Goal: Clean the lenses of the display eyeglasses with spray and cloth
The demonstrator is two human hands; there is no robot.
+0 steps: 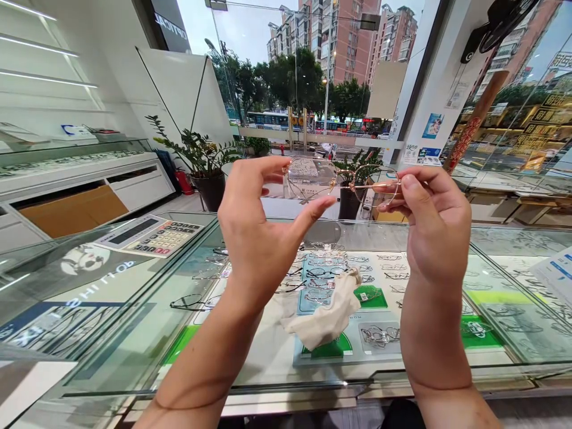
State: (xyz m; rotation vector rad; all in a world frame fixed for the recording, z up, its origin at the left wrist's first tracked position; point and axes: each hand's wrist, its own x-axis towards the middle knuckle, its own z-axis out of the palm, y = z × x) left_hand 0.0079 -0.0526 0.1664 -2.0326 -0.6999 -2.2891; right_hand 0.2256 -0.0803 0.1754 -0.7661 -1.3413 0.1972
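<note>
A pair of thin-rimmed eyeglasses (333, 185) with clear lenses is raised above the glass counter, against the window. My right hand (435, 217) pinches it at the right lens and rim. Around the other lens is my left hand (263, 226), thumb stretched out and well apart from the fingers. Its fingertips are at the left edge of the frame; whether they touch it I cannot tell. Below, a crumpled cream cloth (328, 313) lies on the counter, over rows of eyeglasses (324, 273) on display.
A large calculator (149, 235) lies on the counter (268, 369) at the left. Potted plants (210, 187) stand beyond it, before the glass front. Printed paper (554, 271) is at the right edge, and a white cabinet (89, 190) stands along the left wall.
</note>
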